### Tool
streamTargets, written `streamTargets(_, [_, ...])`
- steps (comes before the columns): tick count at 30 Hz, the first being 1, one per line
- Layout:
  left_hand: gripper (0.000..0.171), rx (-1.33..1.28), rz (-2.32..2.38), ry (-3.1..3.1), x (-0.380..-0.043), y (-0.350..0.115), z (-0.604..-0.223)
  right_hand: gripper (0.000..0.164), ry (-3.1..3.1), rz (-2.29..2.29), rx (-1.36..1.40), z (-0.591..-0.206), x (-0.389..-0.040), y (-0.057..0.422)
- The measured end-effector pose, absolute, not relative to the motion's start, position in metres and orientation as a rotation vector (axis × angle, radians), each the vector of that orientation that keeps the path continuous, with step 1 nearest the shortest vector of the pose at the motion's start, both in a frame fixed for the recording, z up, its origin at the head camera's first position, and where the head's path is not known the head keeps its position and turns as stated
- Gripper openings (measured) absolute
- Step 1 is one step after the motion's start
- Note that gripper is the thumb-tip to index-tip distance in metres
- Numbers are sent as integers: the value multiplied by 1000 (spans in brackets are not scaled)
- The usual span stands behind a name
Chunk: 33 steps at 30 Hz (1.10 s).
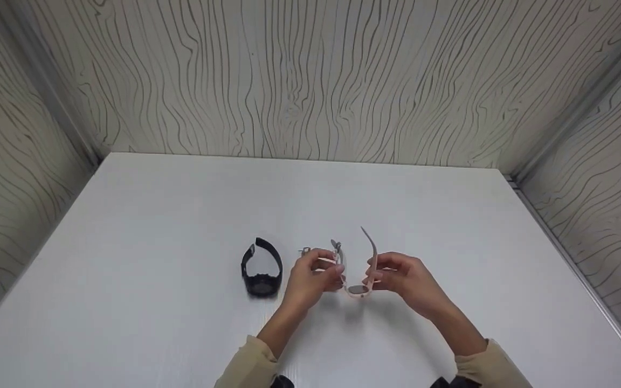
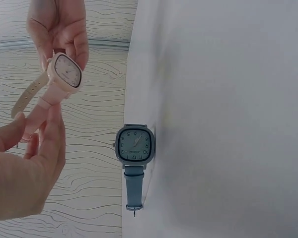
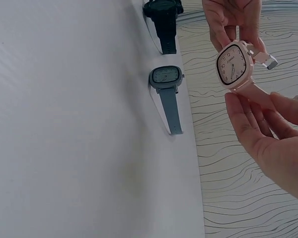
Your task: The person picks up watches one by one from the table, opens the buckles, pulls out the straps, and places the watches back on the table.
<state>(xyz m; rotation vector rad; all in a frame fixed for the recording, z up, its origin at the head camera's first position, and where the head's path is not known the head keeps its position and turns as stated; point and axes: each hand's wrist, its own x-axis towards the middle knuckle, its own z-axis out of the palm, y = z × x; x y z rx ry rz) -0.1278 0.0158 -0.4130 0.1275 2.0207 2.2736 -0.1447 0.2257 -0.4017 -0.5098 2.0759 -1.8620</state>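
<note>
A pale pink wristwatch [image 1: 358,291] with a rounded-square face is held above the white table, its two straps spread apart and pointing away. My left hand [image 1: 310,276] pinches the strap that ends in a metal buckle. On the other strap, the one with holes, are the fingers and thumb of my right hand [image 1: 412,281]. Both wrist views show the watch's numbered dial [image 2: 68,71]. Just left of my left hand stands a blue-grey square watch [image 3: 167,75], mostly hidden by that hand in the head view. Farther left is a black watch [image 1: 262,285] with its strap curved up.
The white tabletop [image 1: 181,215] extends around the hands on all sides. Wood-grain patterned panels [image 1: 289,81] enclose its back, left and right. Dark bands show at both sleeves along the bottom edge of the head view.
</note>
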Motion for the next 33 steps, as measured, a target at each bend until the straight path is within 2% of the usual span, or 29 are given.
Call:
streamTargets(7, [28,107,2299,1945,-129,23,-417,26,2059,-1906,-463,-405,-146,231])
streamTargets(15, [30,-49,2254,1948,-133,38,-422,23,1992,-1974,-456,-411,-148,241])
streamTargets(22, [23,-133,2209,2050,-140,58,-428,21,1987,-2001,-416,-420,-150,252])
streamTargets(33, [11,-98,2205,2103,-142,70,-441,18,1940,-2028,-297,-430,-153,262])
